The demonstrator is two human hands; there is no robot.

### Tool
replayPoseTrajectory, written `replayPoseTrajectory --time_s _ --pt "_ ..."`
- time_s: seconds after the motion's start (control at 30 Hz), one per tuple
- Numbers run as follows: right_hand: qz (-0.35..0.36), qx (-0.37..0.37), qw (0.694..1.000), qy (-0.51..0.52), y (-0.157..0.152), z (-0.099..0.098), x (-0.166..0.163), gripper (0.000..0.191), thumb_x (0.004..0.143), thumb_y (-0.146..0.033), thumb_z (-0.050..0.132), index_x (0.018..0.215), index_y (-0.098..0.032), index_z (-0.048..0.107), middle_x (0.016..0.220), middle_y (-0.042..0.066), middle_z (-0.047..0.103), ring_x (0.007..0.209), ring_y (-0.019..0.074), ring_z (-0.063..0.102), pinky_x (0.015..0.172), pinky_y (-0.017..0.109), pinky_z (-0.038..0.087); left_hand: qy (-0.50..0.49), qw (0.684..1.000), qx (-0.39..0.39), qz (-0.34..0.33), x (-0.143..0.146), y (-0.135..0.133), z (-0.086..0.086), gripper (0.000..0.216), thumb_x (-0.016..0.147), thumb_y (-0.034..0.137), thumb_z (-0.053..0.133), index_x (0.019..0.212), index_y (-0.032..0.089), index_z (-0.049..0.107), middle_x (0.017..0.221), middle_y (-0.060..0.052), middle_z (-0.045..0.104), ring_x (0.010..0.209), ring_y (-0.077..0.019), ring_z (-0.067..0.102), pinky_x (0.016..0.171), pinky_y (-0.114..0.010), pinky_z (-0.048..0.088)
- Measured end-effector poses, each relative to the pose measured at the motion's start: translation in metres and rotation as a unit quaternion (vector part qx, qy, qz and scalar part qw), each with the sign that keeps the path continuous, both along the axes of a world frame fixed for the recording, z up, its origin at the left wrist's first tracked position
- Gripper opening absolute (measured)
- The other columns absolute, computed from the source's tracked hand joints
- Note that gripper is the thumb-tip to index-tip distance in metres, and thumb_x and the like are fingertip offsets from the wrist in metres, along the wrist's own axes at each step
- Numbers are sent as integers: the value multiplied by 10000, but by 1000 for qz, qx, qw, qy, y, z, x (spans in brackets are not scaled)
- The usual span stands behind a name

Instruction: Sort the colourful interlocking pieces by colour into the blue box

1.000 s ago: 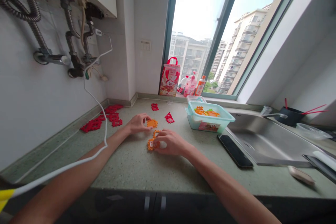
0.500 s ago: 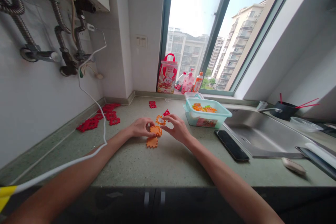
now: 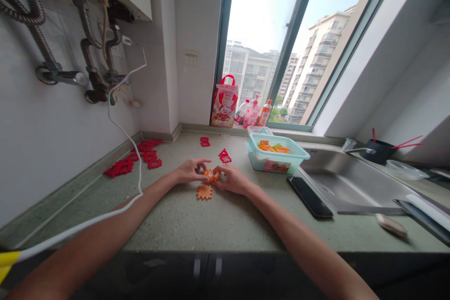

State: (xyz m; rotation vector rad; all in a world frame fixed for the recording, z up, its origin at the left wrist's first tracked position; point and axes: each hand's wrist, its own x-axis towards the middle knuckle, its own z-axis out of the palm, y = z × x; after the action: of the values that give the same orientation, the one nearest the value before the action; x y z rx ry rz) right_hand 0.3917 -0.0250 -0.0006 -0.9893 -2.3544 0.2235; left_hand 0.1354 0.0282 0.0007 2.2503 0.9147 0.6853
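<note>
Orange toothed puzzle pieces (image 3: 212, 176) are between our two hands, over the middle of the speckled grey-green countertop (image 3: 176, 229) that spreads before us. Beyond it we see a tall framed window (image 3: 267, 9), and to our right a stainless-steel sink (image 3: 342, 185) is set into the counter. Near the sink stands an open turquoise tub (image 3: 297, 161) with orange tiles (image 3: 280, 149) and green bits (image 3: 277, 146) in it. Below the window a red-handled bag (image 3: 225, 107) stands upright, with a pink pump bottle (image 3: 251, 115) close by. To our left a spread of red puzzle pieces (image 3: 121, 167) lies partly behind a white cable (image 3: 109, 216). A black phone (image 3: 309, 198) lies flat beside the sink. Our left hand (image 3: 189, 171) has a narrow grip on the left edge of the orange pieces, and our right hand (image 3: 232, 179) pinches their right edge; we cannot tell whether they are lifted clear of the counter. Smallest of all, one orange square tile (image 3: 204, 192) lies flat just in front of our hands
</note>
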Motion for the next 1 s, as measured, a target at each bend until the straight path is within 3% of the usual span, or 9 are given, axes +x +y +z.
replayPoseTrajectory --time_s 0.13,0.23,0.43,0.53,0.7,0.77,0.87,1.0 --pt "-13 21 999 25 -5 6 -2 245 808 -255 810 1030 -242 708 1015 38 757 951 205 677 915 339 506 -92 995 -23 41 -3 11 -2 782 910 771 515 1410 179 618 1145 -109 734 806 -179 620 665 -271 470" --pt "14 23 996 84 -17 13 -8 249 827 -275 799 1049 -231 695 1052 46 755 954 203 680 935 356 509 -150 984 -31 94 -7 19 -4 804 963 795 339 1357 163 641 1159 -128 726 818 -192 639 620 -270 457" --pt "143 -33 989 8 -42 17 -20 325 815 -284 816 1114 -239 696 1078 52 748 1018 220 676 948 345 515 -190 968 15 163 -10 21 -4 754 956 790 384 1269 175 688 1231 -128 700 845 -196 653 683 -294 504" --pt "120 -22 992 -16 -44 15 -24 412 794 -372 859 1145 -237 690 1083 69 743 1022 241 672 931 357 523 -178 970 22 162 -9 18 -2 763 958 795 368 1255 178 703 1189 -127 710 839 -204 658 713 -310 521" --pt "78 -4 997 -20 -39 6 -31 393 776 -336 864 1117 -243 693 1034 51 748 972 227 681 901 332 528 -141 978 16 153 -9 14 2 803 945 819 357 1249 167 713 1016 -109 720 842 -229 667 753 -334 539" --pt "79 -2 997 -25 -34 2 -31 438 757 -355 877 1136 -240 690 1031 48 749 959 223 684 892 322 529 -137 979 19 151 -9 16 2 799 948 819 340 1253 179 706 1086 -113 707 865 -232 670 762 -343 550" --pt "93 15 995 -38 -28 5 -25 432 779 -396 866 1145 -248 691 1039 41 750 970 215 681 896 310 523 -143 978 22 153 -10 20 2 797 939 829 333 1252 192 695 1360 -143 605 900 -226 674 765 -360 573" --pt "70 79 994 -12 -21 29 -4 326 844 -367 810 1130 -261 694 1083 41 746 991 206 665 943 314 510 -148 973 9 174 -10 22 2 848 893 879 351 1290 201 671 1601 -164 365 992 -251 675 732 -368 601"
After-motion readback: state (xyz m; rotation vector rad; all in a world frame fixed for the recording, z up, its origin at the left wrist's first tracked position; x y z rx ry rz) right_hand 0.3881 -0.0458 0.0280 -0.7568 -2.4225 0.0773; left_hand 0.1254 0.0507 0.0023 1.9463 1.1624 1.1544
